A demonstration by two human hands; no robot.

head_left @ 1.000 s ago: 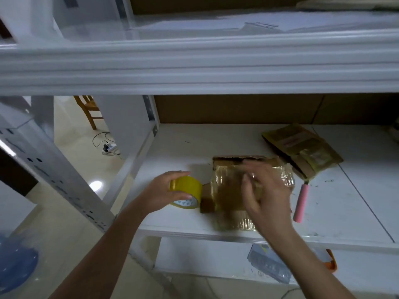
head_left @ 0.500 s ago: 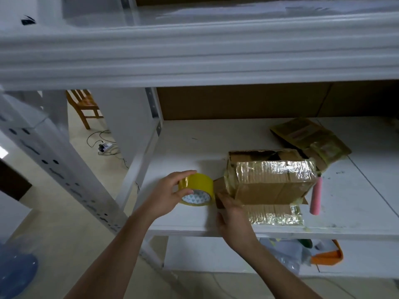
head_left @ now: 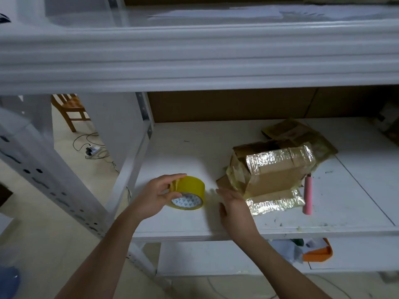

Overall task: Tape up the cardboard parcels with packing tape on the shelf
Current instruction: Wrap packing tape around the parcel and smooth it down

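Note:
A yellow roll of packing tape (head_left: 190, 192) sits on the white shelf (head_left: 172, 152), and my left hand (head_left: 154, 196) grips it with thumb and fingers curled round its rim. To its right lies a cardboard parcel (head_left: 273, 172), partly wrapped in shiny tape and tilted up on one edge. My right hand (head_left: 234, 207) hovers with straight fingers just left of the parcel's near corner, holding nothing. A second, flatter taped parcel (head_left: 302, 134) lies behind the first one.
A pink stick-like tool (head_left: 307, 195) lies right of the parcel. The upper shelf beam (head_left: 194, 59) hangs low overhead. Below are an orange object (head_left: 319, 252) and plastic bags. A wooden chair (head_left: 69, 108) and cables stand on the floor at left.
My right hand has let go of the parcel's left corner and drawn back toward the shelf's front edge. The left hand still grips the tape roll, now farther from the parcel.

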